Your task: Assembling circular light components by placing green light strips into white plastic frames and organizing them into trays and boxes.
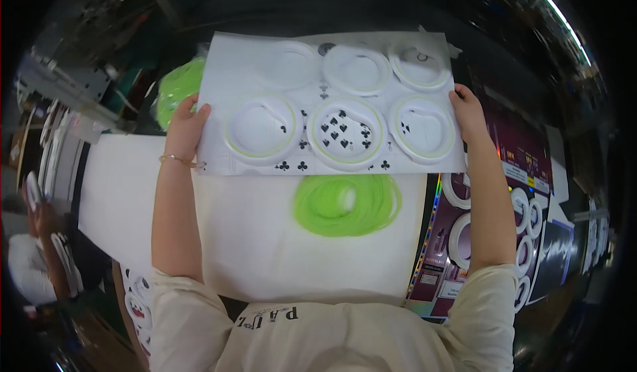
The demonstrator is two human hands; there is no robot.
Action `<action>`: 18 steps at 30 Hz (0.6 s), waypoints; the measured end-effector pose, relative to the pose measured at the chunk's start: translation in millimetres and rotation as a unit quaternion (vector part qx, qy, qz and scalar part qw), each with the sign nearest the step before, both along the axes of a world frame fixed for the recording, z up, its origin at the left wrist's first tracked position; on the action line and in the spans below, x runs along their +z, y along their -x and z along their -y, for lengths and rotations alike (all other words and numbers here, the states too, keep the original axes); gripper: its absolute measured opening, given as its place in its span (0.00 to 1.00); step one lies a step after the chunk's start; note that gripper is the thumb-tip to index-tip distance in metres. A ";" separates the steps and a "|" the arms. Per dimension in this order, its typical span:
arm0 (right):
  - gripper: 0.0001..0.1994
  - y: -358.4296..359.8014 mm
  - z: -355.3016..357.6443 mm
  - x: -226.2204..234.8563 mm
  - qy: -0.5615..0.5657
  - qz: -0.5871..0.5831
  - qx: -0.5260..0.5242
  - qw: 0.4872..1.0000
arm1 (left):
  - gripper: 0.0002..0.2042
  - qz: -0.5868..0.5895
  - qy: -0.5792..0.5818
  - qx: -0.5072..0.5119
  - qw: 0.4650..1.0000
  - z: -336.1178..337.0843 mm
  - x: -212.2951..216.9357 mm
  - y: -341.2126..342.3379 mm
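I hold up a large white printed sheet [328, 153] with both hands. It carries two rows of round shapes edged in pale green, with black card-suit marks between them. My left hand [185, 128] grips the sheet's left edge, thumb on top. At the right edge my right hand [468, 112] grips it the same way. Below the sheet a pile of thin neon green rings [346, 203] lies on white paper [265, 239] covering the table.
A second pile of neon green rings [178, 88] shows behind the sheet's left edge. To the right lie dark printed sheets with white circles [517, 206]. Machinery [73, 73] and stacked white sheets [53, 153] stand at the left, where another person [30, 259] sits low.
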State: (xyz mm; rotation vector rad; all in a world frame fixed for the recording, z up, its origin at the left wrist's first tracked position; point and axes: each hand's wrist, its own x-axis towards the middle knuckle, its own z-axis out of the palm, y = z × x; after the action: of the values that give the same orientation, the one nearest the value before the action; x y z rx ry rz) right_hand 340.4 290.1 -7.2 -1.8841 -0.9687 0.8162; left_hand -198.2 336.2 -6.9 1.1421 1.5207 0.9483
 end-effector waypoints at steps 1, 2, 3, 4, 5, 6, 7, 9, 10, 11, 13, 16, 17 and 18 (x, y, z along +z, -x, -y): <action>0.13 -6.7 1.9 -5.5 -0.015 0.003 0.005 1.000 | 0.20 -0.001 -0.013 0.004 1.000 0.3 1.5 2.0; 0.13 -4.6 2.4 -6.9 -0.024 0.003 0.013 1.000 | 0.20 0.002 -0.015 0.004 1.000 4.2 4.0 0.6; 0.12 -4.2 3.1 -7.6 -0.016 0.002 0.016 1.000 | 0.20 0.006 -0.017 0.004 1.000 7.5 6.8 -0.7; 0.12 -6.3 2.9 -5.7 -0.018 -0.003 0.024 1.000 | 0.20 0.001 -0.019 0.012 1.000 10.6 14.6 -3.7; 0.12 -11.1 1.5 -5.1 -0.010 -0.001 0.025 1.000 | 0.20 0.001 -0.013 0.009 1.000 11.5 21.8 -7.8; 0.12 -15.5 0.6 -5.6 -0.002 0.000 0.026 1.000 | 0.20 0.002 -0.006 0.006 1.000 10.7 26.5 -10.5; 0.12 -14.9 1.2 -6.0 -0.006 -0.003 0.036 0.999 | 0.19 -0.008 0.008 0.002 1.000 6.8 22.2 -8.7; 0.12 -10.9 6.0 -6.9 -0.014 -0.050 0.022 0.998 | 0.18 -0.014 0.000 -0.003 1.000 5.3 12.8 1.6; 0.12 -13.7 6.9 -10.2 -0.013 -0.047 0.018 0.999 | 0.18 -0.012 -0.003 -0.024 1.000 1.8 7.0 -2.5; 0.12 -17.1 8.3 -13.9 -0.015 -0.041 0.020 0.999 | 0.18 -0.007 -0.001 -0.030 1.000 -0.6 2.6 -4.5; 0.12 -22.4 14.5 -19.6 -0.011 -0.028 0.014 0.999 | 0.19 0.020 -0.016 -0.029 0.999 0.2 -10.2 -6.7; 0.12 -9.9 6.4 -10.2 -0.006 -0.037 -0.010 0.999 | 0.17 0.113 -0.071 -0.045 0.990 -9.5 -35.5 -8.3; 0.11 -8.1 6.0 -10.3 -0.005 -0.051 -0.016 0.999 | 0.16 0.095 -0.058 -0.050 0.992 -10.5 -29.3 -13.2; 0.11 -8.2 5.8 -12.0 -0.005 -0.066 -0.021 0.998 | 0.16 0.095 -0.046 -0.068 0.992 -14.6 -28.0 -15.2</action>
State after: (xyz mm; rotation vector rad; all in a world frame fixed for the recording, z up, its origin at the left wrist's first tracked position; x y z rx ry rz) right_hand 348.6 284.2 -19.2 -1.8111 -0.8485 0.8973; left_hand -183.0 350.8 -34.9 1.1704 1.2432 1.0124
